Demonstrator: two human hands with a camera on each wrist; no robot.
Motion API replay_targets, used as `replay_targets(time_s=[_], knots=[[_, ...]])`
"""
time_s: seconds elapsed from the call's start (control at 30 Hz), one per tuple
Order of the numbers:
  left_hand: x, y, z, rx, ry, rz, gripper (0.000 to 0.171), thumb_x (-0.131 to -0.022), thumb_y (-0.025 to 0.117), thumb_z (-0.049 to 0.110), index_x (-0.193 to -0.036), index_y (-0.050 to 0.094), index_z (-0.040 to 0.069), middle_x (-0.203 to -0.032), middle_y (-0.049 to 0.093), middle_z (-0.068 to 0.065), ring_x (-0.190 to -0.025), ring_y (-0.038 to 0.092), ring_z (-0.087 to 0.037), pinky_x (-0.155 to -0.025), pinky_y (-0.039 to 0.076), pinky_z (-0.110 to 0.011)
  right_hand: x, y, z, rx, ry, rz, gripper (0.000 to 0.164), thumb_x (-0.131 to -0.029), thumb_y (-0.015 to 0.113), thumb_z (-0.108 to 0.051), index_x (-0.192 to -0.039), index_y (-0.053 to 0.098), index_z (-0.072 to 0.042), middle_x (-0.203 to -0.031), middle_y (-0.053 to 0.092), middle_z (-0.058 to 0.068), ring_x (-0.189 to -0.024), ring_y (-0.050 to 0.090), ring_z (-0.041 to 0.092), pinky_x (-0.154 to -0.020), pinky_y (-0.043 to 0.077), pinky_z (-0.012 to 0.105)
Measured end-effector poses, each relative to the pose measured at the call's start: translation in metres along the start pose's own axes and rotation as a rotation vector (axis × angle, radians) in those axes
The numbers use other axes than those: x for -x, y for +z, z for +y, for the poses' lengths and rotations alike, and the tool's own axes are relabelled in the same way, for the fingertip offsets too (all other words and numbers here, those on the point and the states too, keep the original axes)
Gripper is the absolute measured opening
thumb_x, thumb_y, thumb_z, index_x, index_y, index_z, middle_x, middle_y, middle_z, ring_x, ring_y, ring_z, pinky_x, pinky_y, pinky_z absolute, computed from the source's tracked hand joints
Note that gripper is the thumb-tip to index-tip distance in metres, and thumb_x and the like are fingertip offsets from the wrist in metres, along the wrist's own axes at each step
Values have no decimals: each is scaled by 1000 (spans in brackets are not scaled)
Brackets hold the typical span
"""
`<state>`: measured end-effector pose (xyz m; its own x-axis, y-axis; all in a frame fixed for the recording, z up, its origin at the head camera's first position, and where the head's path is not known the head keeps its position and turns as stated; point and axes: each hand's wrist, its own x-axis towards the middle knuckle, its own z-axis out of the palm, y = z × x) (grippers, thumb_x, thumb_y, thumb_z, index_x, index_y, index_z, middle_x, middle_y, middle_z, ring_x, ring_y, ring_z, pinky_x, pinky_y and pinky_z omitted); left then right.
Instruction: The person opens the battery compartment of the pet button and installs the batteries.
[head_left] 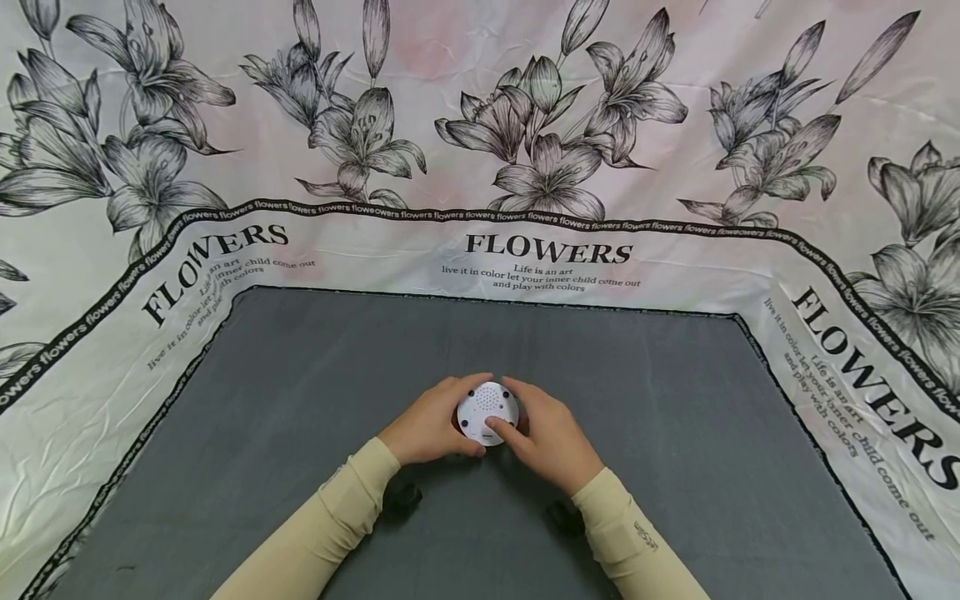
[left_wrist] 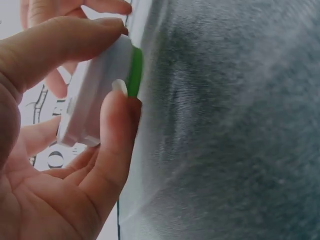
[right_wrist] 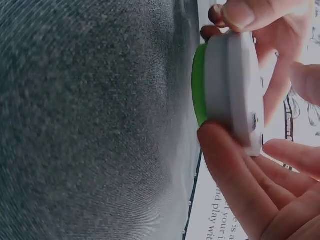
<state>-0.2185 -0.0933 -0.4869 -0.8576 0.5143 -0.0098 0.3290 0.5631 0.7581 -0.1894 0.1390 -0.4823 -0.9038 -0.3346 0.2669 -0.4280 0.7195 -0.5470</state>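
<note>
A round white buzzer button (head_left: 486, 402) is held between both hands in the middle of the head view. Its underside faces up, showing a patch of small speaker holes and dark round feet. The green push top (left_wrist: 135, 72) points down toward the grey cloth. My left hand (head_left: 429, 423) grips the left rim, thumb on the near side and fingers on the far side. From the right, my right hand (head_left: 553, 433) holds the rim with its fingers, its thumb over the underside. In the right wrist view an index finger (right_wrist: 225, 155) lies at the green edge.
Dark grey cloth (head_left: 360, 358) covers the surface below the hands. Its white border carries FLOWERS lettering (head_left: 549, 247), with a floral sheet (head_left: 555, 100) behind. Dark wrist cameras (head_left: 402, 498) show under both forearms.
</note>
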Motion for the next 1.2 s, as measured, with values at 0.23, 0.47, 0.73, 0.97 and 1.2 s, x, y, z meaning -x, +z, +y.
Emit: replay_targets(time_s=[0.23,0.47,0.73,0.97,1.2], knots=[[-1,-10,6,159,-77,33,91,-92,88,39,-167,42,17,-144,60,-8,-99,68,-14,-81,58,-32,0,-4,1,-61,17,32,59,-101,79,-31,-152,59,-8,-136,67,10,-94,75,21,-73,60,27],[1,-11,6,294,-134,45,65,-102,75,49,-156,55,19,-145,64,-7,-103,73,-15,-88,61,-36,-1,-5,1,-215,31,11,47,-102,78,-24,-144,58,-15,-134,57,9,-117,73,29,-91,64,34],[3,-12,9,262,-97,55,73,-94,85,45,-157,55,23,-157,58,-8,-128,70,-28,-102,59,-44,-1,-1,-3,-235,4,18,28,-100,80,-18,-116,57,-13,-136,60,15,-120,71,30,-91,65,39],[0,-6,7,117,-20,129,88,-81,98,22,-158,55,20,-148,56,-13,-128,66,-28,-107,57,-44,0,2,1,-246,-1,-31,27,-93,87,-12,-95,60,-15,-156,57,19,-133,67,35,-97,63,40],[-3,11,5,-6,-48,158,99,-76,102,17,-161,51,18,-150,49,-14,-128,58,-32,-107,53,-50,-1,11,8,-160,5,-54,32,-88,91,-11,-86,61,-21,-154,60,15,-131,68,34,-97,59,46]])
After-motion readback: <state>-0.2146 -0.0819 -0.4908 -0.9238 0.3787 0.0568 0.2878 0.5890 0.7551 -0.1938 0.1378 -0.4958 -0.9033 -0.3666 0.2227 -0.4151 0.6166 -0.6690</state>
